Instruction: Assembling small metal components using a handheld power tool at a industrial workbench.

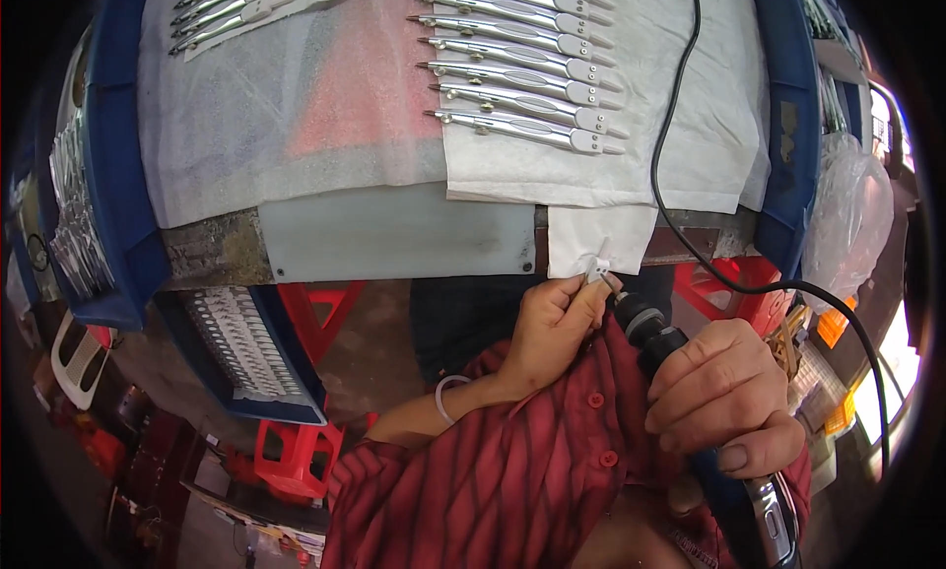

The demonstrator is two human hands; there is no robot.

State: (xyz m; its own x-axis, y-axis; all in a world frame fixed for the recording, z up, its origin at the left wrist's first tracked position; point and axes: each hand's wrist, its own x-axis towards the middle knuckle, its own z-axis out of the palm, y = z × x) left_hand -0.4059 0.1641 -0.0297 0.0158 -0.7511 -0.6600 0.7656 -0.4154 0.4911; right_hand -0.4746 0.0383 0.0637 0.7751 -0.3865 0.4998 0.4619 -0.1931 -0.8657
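Observation:
At the near edge of the bench, my left hand (558,334) pinches a drawing compass. Only the pale head of this compass (598,268), with its short handle pin, shows past thumb and finger; its legs are hidden. Wrapped round a black and blue electric screwdriver (654,334), my right hand (724,387) tilts the tool toward the compass head. The bit's tip is at the head's side, but I cannot tell whether it sits in a screw. A white cloth flap (581,229) lies under the compass head. Beyond it, several silver compasses (522,76) lie in a row.
More compasses (222,17) lie at the far left. A black cord (658,165) crosses the cloth on the right and hangs off the edge. Blue trays (118,175) flank the bench. A blue crate of metal parts (246,347) and red stools (296,456) stand lower left.

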